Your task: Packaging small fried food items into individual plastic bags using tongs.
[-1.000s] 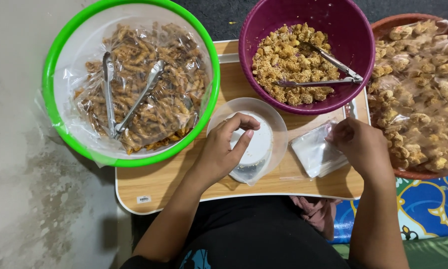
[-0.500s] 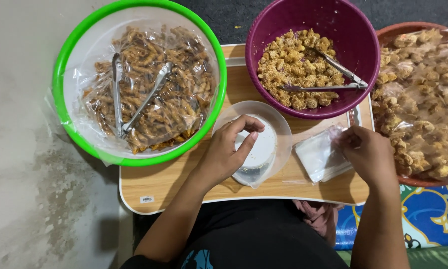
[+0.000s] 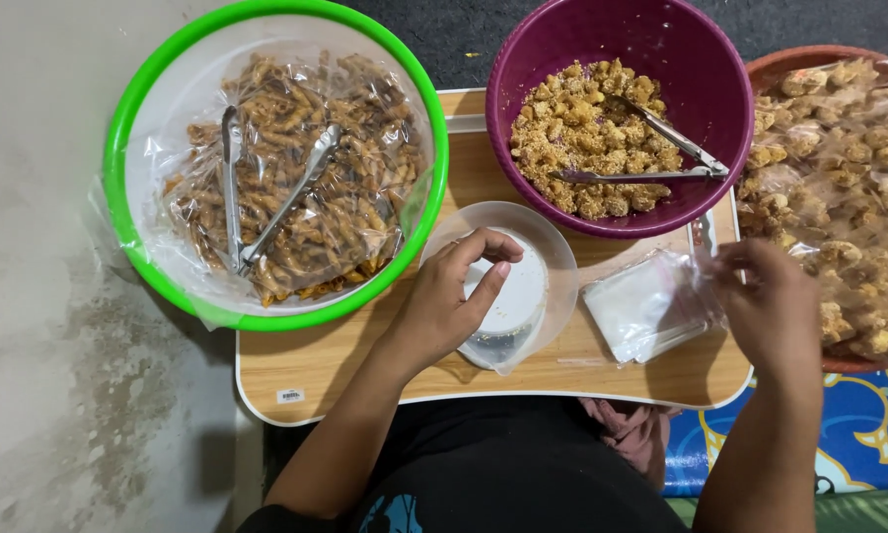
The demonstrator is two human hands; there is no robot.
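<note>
My left hand [image 3: 452,301] rests on a clear plastic tub [image 3: 523,286] standing on a small wooden tray table [image 3: 365,370], fingers curled over its rim. To the right, my right hand [image 3: 775,306] pinches the edge of a stack of clear plastic bags [image 3: 646,306] lying on the table. Behind them a purple bowl [image 3: 562,49] holds crumbly golden snacks and metal tongs [image 3: 661,153].
A green-rimmed basin [image 3: 128,128] at the left holds brown twisted snacks in a plastic liner with another pair of tongs [image 3: 266,197]. A brown basin [image 3: 809,64] of pale fried pieces sits at the right edge. Grey concrete floor [image 3: 39,296] lies to the left.
My right hand has shifted right and lifted a little at the plastic bags. My left hand stays on the clear tub. The view has moved slightly.
</note>
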